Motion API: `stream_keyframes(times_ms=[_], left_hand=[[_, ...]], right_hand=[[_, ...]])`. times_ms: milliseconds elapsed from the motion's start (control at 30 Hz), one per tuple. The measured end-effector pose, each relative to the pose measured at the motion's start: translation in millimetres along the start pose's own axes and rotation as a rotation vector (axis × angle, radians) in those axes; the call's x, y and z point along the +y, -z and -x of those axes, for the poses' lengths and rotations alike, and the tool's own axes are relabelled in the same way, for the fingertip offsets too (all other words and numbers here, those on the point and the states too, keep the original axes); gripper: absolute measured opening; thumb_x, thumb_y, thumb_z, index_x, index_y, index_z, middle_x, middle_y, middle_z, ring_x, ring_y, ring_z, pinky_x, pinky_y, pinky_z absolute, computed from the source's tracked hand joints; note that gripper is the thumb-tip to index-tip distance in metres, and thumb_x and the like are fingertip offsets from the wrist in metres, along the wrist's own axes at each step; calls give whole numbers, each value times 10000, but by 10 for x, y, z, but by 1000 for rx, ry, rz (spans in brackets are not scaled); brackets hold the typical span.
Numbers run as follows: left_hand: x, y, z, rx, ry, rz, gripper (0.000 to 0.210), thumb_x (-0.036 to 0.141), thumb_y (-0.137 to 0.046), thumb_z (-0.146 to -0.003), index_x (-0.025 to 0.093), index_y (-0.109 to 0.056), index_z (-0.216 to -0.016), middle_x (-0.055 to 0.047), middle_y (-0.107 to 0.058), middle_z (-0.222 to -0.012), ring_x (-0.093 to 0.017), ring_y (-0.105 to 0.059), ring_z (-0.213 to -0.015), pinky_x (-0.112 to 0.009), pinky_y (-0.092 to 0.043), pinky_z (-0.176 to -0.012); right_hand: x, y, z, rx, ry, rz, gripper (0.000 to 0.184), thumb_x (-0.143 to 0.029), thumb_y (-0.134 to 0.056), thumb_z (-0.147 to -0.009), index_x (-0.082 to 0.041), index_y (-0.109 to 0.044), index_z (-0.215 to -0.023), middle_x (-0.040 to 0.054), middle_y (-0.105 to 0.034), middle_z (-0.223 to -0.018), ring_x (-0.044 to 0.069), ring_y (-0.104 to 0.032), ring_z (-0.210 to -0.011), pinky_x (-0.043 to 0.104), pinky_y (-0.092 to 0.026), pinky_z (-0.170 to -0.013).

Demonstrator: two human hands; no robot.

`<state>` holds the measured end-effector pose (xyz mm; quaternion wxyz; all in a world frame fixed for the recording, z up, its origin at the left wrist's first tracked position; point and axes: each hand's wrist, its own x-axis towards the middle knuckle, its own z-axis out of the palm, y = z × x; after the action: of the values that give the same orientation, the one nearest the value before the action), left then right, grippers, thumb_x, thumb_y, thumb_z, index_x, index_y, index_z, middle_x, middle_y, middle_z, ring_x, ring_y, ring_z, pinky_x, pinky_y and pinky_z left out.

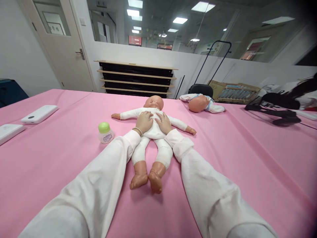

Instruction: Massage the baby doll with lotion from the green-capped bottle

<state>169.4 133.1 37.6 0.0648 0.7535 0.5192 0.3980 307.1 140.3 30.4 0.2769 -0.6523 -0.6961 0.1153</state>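
Observation:
A baby doll [153, 132] in a white suit lies on its back on the pink tablecloth [61, 158], head away from me, arms spread, bare feet toward me. My left hand [144, 121] rests flat on the doll's chest, a bead bracelet at the wrist. Beside it my right hand [163, 123] lies flat on the chest too, fingers slightly apart. Both arms wear white sleeves. Neither hand grips anything.
A small bottle with a green cap [105, 132] stands left of the doll. Two white devices [39, 114] [8, 131] lie at the far left. A second doll [200, 103] lies at the back, with black gear [274, 107] at the right.

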Motion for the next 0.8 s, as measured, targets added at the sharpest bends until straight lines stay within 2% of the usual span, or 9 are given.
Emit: stream_keyframes(times_ms=[100,200,267,333,433,600,667,800], left_hand=[[-34,7,23,51,32,152,260,59,-434,-738,155,-637,-870,-59,-612,-1100,-176,-512,-1076,-299,-372,-989],[-63,-3,49,151,108,213,254,33,-424,-715,171,-631,-761,-45,-638,-1025,-181,-525,-1051,-314,-376,-988],[-102,-16,61,249,214,211,240,44,-439,-709,160,-632,-792,-68,-621,-1050,-208,-499,-1089,-340,-350,-1017],[-162,-31,68,307,343,262,262,75,-463,-718,121,-620,-923,-115,-584,-1118,-236,-460,-1147,-360,-306,-1055],[-268,-54,78,273,436,406,363,128,-480,-746,89,-553,-1099,-138,-545,-1201,-235,-439,-1193,-356,-285,-1078],[-350,-83,107,207,445,506,364,189,-477,-784,140,-542,-1139,-90,-524,-1266,-193,-440,-1219,-315,-312,-1071],[-324,-96,128,203,477,527,364,215,-469,-803,133,-537,-1151,-103,-504,-1290,-197,-430,-1233,-318,-306,-1075],[-194,-135,204,211,523,541,404,223,-458,-818,95,-496,-1199,-131,-436,-1350,-196,-372,-1281,-310,-259,-1101]], right_hand=[[-6,10,-5,-49,3,12,522,-353,-392,-924,-223,-278,-1416,102,-119,-1474,227,-134,-1372,414,-145,-1131],[-7,15,-5,-88,13,12,528,-340,-356,-932,-201,-244,-1428,101,-91,-1480,228,-87,-1380,434,-133,-1130],[1,9,-8,-95,11,6,530,-342,-341,-934,-198,-230,-1433,101,-91,-1479,228,-77,-1381,445,-136,-1127],[5,7,-17,-96,9,9,536,-348,-328,-936,-198,-213,-1437,100,-90,-1479,225,-74,-1381,451,-135,-1126],[-13,46,-61,-135,6,45,552,-367,-317,-939,-205,-171,-1446,98,-67,-1482,227,-60,-1382,480,-125,-1120],[-66,238,-325,-268,-10,107,610,-430,-320,-938,-205,-92,-1456,101,-75,-1479,242,-39,-1380,504,-86,-1115],[-85,318,-500,-235,-43,71,648,-462,-334,-930,-151,-116,-1455,128,-131,-1465,246,-77,-1376,450,-103,-1129],[-153,445,-869,-55,-115,8,719,-499,-401,-903,-27,-214,-1412,218,-195,-1428,291,-179,-1351,419,-155,-1119]])
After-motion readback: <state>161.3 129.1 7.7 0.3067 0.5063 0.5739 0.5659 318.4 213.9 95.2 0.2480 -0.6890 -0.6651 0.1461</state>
